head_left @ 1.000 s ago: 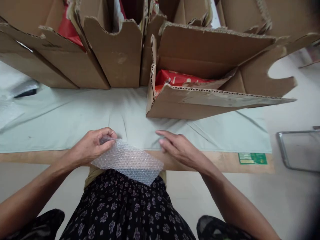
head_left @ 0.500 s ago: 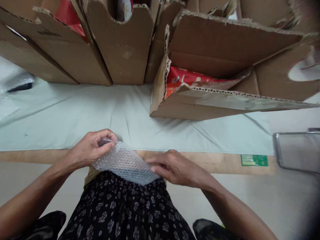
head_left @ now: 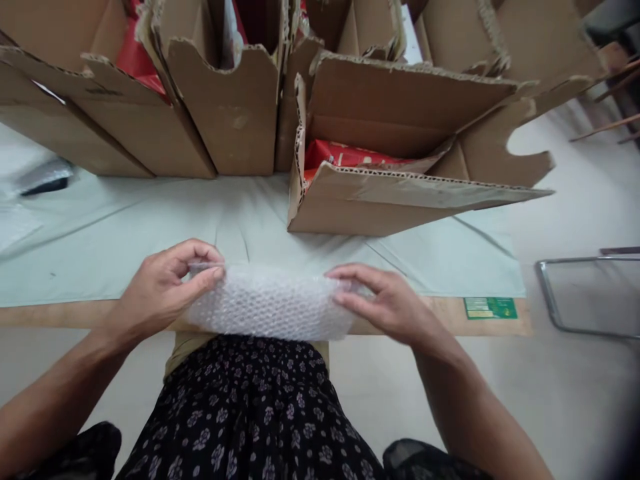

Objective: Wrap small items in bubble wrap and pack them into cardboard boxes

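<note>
A clear sheet of bubble wrap (head_left: 273, 303), possibly a pouch, stretches between my two hands at the table's front edge. My left hand (head_left: 167, 283) pinches its upper left corner between thumb and fingers. At the upper right corner, my right hand (head_left: 383, 300) grips it the same way. The wrap hangs down in front of my lap, its long top edge nearly level. Whether anything lies inside it I cannot tell.
Several cut-open cardboard boxes (head_left: 245, 123) stand along the back. A nearer box (head_left: 350, 217) holds red packets (head_left: 350, 155). A green card (head_left: 490, 308) lies at the table's right front edge, near a metal frame (head_left: 547, 293). Clear plastic (head_left: 25, 193) lies at far left.
My right hand has moved up and right and now grips the wrap's right corner. The wrap, which drooped on that side, is now spread out level. My view has shifted slightly.
</note>
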Tool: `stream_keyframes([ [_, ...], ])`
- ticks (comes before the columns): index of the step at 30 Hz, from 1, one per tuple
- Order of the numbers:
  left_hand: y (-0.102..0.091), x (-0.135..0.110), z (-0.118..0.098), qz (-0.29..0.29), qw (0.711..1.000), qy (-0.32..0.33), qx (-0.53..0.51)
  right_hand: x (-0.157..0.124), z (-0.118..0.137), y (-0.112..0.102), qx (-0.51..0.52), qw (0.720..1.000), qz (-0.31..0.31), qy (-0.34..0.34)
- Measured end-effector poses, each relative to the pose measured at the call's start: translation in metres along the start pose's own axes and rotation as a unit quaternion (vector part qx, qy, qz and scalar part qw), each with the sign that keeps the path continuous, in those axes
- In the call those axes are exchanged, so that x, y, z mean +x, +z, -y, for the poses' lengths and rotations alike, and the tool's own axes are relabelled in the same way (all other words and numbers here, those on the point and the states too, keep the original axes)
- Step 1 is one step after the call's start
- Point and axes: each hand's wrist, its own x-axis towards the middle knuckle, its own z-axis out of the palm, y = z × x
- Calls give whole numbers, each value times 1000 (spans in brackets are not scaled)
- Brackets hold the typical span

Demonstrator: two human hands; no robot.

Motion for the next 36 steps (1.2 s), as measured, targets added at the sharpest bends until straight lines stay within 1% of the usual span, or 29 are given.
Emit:
stream_keyframes([
  [2,15,11,9,-17,999,2,36,8,-13,-13,-103,993,-50,25],
  [3,22,16,14,-28,997,15,69,12,-20,-15,-169,982,-74,38],
  [5,32,20,22,-66,983,67,160,16,-29,-9,-295,945,-134,42],
  [7,38,16,26,-110,952,139,251,15,-30,5,-379,903,-203,3],
  [8,41,11,26,-121,935,176,284,14,-28,15,-398,888,-227,-30],
  [9,45,5,26,-114,921,210,308,14,-24,25,-408,880,-233,-69],
  [10,49,-1,26,-94,911,238,325,14,-20,36,-412,878,-217,-110],
  [12,59,-9,29,-31,898,271,345,14,-17,55,-409,882,-140,-187],
  [13,64,-12,33,1,895,275,351,13,-19,61,-406,883,-97,-212],
  [14,69,-13,37,27,894,272,355,10,-23,64,-407,884,-64,-223],
  [15,73,-13,42,47,894,265,357,5,-30,63,-411,884,-48,-219],
  [17,75,-13,50,74,898,251,354,-13,-46,51,-422,886,-59,-185],
  [19,71,-12,54,93,902,254,337,-33,-57,32,-421,891,-106,-136],
  [21,63,-12,55,85,910,259,312,-46,-59,15,-409,890,-176,-102],
  [23,55,-10,54,35,925,238,294,-43,-54,9,-400,883,-228,-92],
  [25,49,-5,53,-30,936,196,289,-24,-49,14,-402,880,-235,-92],
  [27,47,2,55,-64,941,154,293,2,-47,23,-405,884,-221,-76],
  [29,47,9,56,-65,948,116,289,23,-46,31,-391,894,-213,-51],
  [31,45,11,55,-58,957,94,269,28,-43,35,-341,913,-218,-42],
  [33,36,9,49,-45,969,84,230,19,-35,36,-253,942,-219,-35],
  [36,12,9,31,-21,984,61,168,-10,-14,44,-83,976,-201,13],
])
